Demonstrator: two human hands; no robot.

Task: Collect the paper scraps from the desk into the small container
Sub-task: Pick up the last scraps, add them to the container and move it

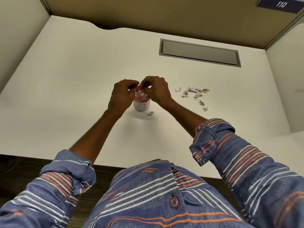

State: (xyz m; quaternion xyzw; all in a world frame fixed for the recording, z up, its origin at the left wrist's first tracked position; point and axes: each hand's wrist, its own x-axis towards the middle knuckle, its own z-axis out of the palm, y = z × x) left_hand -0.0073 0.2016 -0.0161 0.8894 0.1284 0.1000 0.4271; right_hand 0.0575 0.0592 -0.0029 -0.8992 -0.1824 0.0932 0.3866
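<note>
A small white container (141, 106) with a pink rim and handwriting on its side stands mid-desk, heaped with torn paper. My left hand (122, 94) curls against its left side and rim. My right hand (156, 89) hovers over the mouth, its fingertips pinched on scraps (141, 94) at the top of the heap. To the right, a loose pile of paper scraps (193, 92) lies on the white desk (74, 79). One stray scrap (150, 113) rests just in front of the container.
A grey recessed cable hatch (199, 53) sits at the back right of the desk. Partition walls enclose the back and both sides. A dark label reading 110 (280, 4) hangs top right. The desk's near edge meets my shirt.
</note>
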